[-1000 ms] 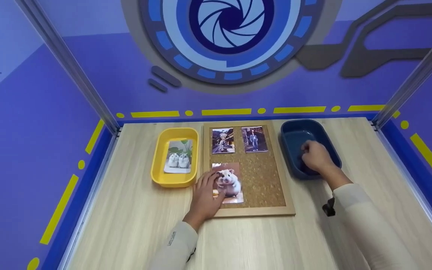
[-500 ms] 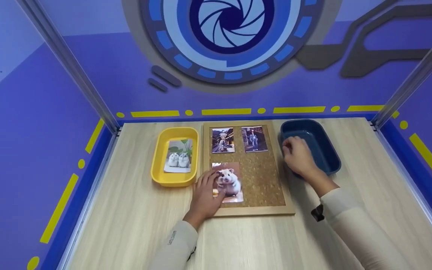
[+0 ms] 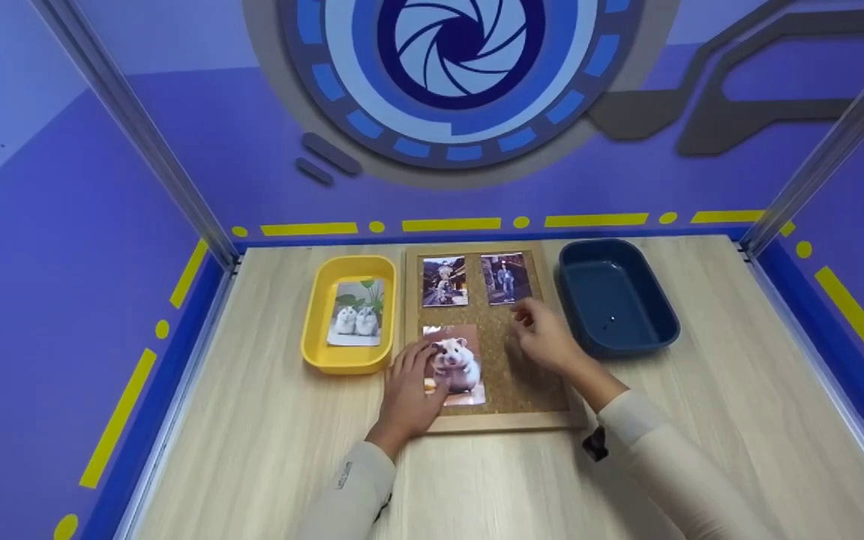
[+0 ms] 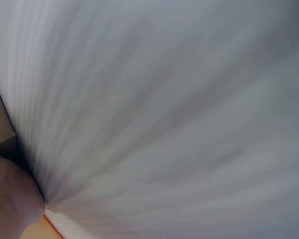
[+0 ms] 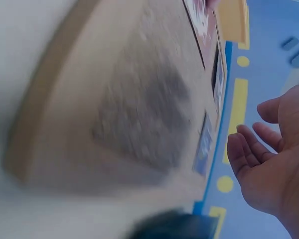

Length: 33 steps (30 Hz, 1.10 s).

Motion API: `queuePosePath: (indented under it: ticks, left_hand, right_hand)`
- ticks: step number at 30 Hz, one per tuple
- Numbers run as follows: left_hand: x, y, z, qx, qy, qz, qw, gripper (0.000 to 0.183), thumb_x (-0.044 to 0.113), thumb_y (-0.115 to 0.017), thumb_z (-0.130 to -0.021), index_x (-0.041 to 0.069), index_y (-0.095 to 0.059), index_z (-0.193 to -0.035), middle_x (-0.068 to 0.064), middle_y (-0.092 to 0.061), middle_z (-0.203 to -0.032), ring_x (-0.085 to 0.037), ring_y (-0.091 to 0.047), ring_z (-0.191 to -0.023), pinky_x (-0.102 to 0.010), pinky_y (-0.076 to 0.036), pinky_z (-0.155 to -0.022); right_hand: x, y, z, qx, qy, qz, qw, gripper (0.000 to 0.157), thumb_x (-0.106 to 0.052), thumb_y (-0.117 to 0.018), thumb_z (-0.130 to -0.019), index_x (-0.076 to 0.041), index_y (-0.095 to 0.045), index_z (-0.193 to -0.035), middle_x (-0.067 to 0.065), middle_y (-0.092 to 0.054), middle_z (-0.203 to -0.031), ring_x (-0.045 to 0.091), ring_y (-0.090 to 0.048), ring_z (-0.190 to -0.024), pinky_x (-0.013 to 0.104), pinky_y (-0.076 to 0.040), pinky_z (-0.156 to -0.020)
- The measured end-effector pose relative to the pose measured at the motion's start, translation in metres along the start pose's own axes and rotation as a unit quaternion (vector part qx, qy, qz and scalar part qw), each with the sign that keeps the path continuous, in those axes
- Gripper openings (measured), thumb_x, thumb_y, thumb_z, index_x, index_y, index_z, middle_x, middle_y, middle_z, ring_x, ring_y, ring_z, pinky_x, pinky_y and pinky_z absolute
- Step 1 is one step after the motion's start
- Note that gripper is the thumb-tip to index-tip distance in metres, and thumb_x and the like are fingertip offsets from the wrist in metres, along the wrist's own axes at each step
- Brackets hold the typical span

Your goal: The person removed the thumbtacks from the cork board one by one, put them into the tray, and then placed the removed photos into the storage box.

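My left hand [image 3: 411,386] lies with fairly straight fingers over the left edge of a hamster photo [image 3: 463,367], low on the framed cork board [image 3: 511,352]. Its wrist view is mostly filled by a pale sleeve [image 4: 164,109]. Over the board's right half is my right hand [image 3: 548,337], fingers curled and thumb close to the fingertips. In the right wrist view this hand [image 5: 269,169] shows in front of the wall; I cannot tell whether something small is pinched there. Two photos of people, a left one [image 3: 445,281] and a right one [image 3: 507,277], sit along the board's top.
Left of the board stands a yellow tray [image 3: 312,330] holding a photo of two hamsters [image 3: 358,315]. At the right is a dark blue tray [image 3: 608,289] with tiny specks [image 3: 611,320] in its bottom. Purple walls [image 3: 199,165] enclose the wooden table [image 3: 252,420].
My right hand has come out of the blue tray and moved left over the cork board, uncovering the specks in the tray. The left hand stays on the hamster photo.
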<state>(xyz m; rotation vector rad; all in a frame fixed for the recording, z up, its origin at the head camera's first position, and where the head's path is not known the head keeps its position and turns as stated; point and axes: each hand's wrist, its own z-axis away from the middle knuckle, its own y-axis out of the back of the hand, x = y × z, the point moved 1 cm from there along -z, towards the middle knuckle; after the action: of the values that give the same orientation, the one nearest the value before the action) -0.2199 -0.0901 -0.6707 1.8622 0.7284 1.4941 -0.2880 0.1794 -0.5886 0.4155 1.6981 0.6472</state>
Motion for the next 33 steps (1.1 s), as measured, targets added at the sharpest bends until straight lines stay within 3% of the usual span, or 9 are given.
queuePosePath:
  ticks: [7, 14, 20, 27, 33]
  left_hand:
    - [0.0, 0.0, 0.0, 0.002, -0.002, -0.001, 1.0, 0.064, 0.039, -0.07, -0.095, 0.014, -0.054, -0.152, -0.002, -0.045, -0.168, -0.034, -0.033, -0.16, -0.061, -0.028, -0.13]
    - [0.002, 0.002, 0.001, -0.011, 0.004, -0.012, 0.9999, 0.065, 0.042, -0.068, -0.097, 0.015, -0.053, -0.154, -0.001, -0.042, -0.17, -0.032, -0.032, -0.161, -0.06, -0.027, -0.13]
    - [0.001, 0.002, 0.0, -0.004, 0.004, -0.011, 0.9999, 0.066, 0.041, -0.069, -0.096, 0.015, -0.053, -0.154, -0.002, -0.044, -0.169, -0.032, -0.033, -0.16, -0.06, -0.029, -0.129]
    - [-0.003, -0.002, 0.0, -0.001, 0.003, -0.012, 0.9999, 0.065, 0.041, -0.069, -0.094, 0.017, -0.053, -0.153, 0.003, -0.043, -0.169, -0.029, -0.034, -0.16, -0.057, -0.031, -0.127]
    - [-0.004, -0.004, -0.001, -0.002, 0.001, -0.013, 0.9999, 0.067, 0.043, -0.068, -0.095, 0.017, -0.052, -0.154, 0.001, -0.044, -0.168, -0.03, -0.033, -0.16, -0.057, -0.028, -0.129]
  right_hand:
    - [0.002, -0.037, -0.005, 0.01, -0.042, -0.087, 0.995, 0.027, 0.004, -0.064, -0.097, 0.012, -0.064, -0.123, 0.023, -0.07, -0.104, 0.027, -0.065, -0.094, 0.028, -0.052, -0.08]
    - [0.003, -0.063, -0.008, 0.031, -0.091, -0.128, 0.987, 0.025, 0.004, -0.067, -0.095, 0.011, -0.065, -0.118, 0.022, -0.069, -0.105, 0.028, -0.065, -0.098, 0.033, -0.053, -0.088]
    - [0.001, -0.076, -0.017, 0.053, -0.101, -0.127, 0.985, 0.026, 0.004, -0.066, -0.093, 0.011, -0.066, -0.118, 0.023, -0.072, -0.105, 0.031, -0.068, -0.099, 0.037, -0.058, -0.09]
    - [0.002, -0.085, -0.02, 0.047, -0.111, -0.134, 0.984, 0.026, 0.006, -0.067, -0.089, 0.01, -0.068, -0.115, 0.022, -0.072, -0.101, 0.028, -0.067, -0.094, 0.028, -0.056, -0.081]
    - [0.008, -0.084, -0.018, 0.053, -0.111, -0.177, 0.977, 0.03, 0.008, -0.067, -0.089, 0.01, -0.069, -0.119, 0.021, -0.072, -0.102, 0.022, -0.066, -0.092, 0.021, -0.052, -0.079]
